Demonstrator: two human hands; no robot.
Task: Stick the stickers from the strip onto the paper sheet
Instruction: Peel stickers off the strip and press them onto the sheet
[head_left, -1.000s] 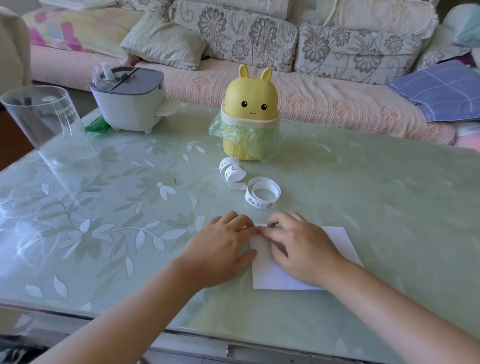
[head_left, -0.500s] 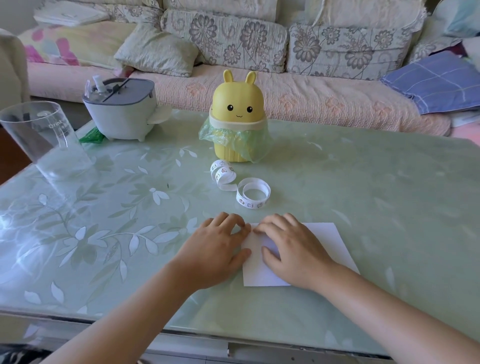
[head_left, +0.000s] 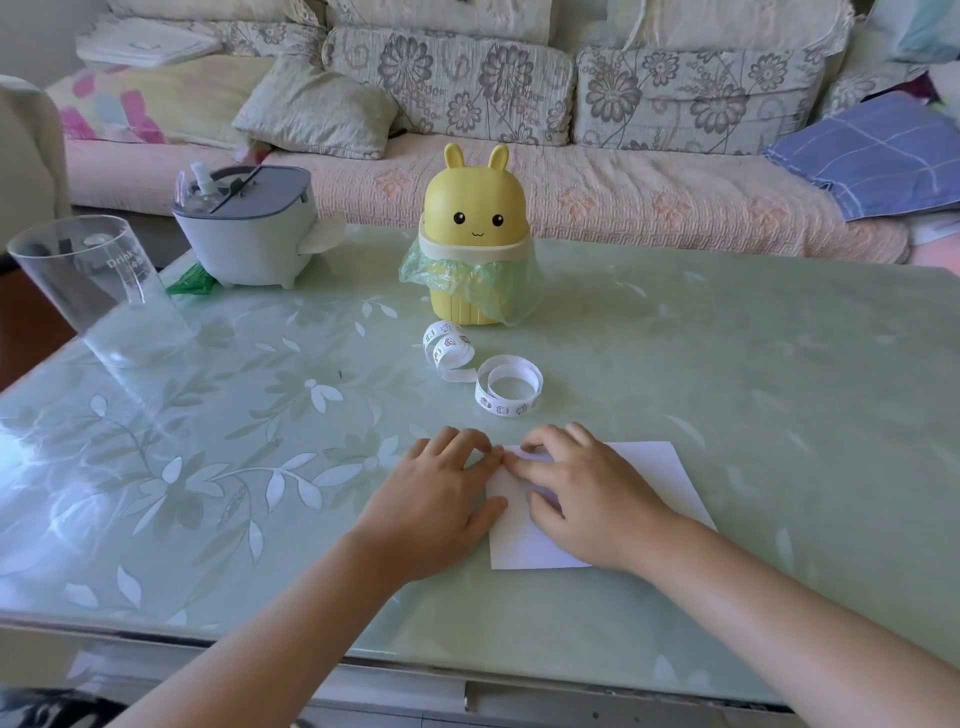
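Head view, looking down on a glass-topped table (head_left: 727, 364). Left hand (head_left: 441, 499) spread flat at the left edge of the paper sheet (head_left: 660, 478), thumb touching it, likely pinning it against sliding. Right hand (head_left: 587, 499) laid on the sheet, fingers nearly straight, index tip meeting the left fingertips at the far left corner; probably pressing a sticker down, though none visible beneath. Nothing gripped by either. Sticker strip (head_left: 483, 374) coiled loose just beyond the fingertips, apart from both hands, before the yellow bunny bin (head_left: 475, 244).

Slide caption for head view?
Left hand and right hand meet at a far corner of the paper sheet; sticker strip lies curled beyond, by a bunny bin.
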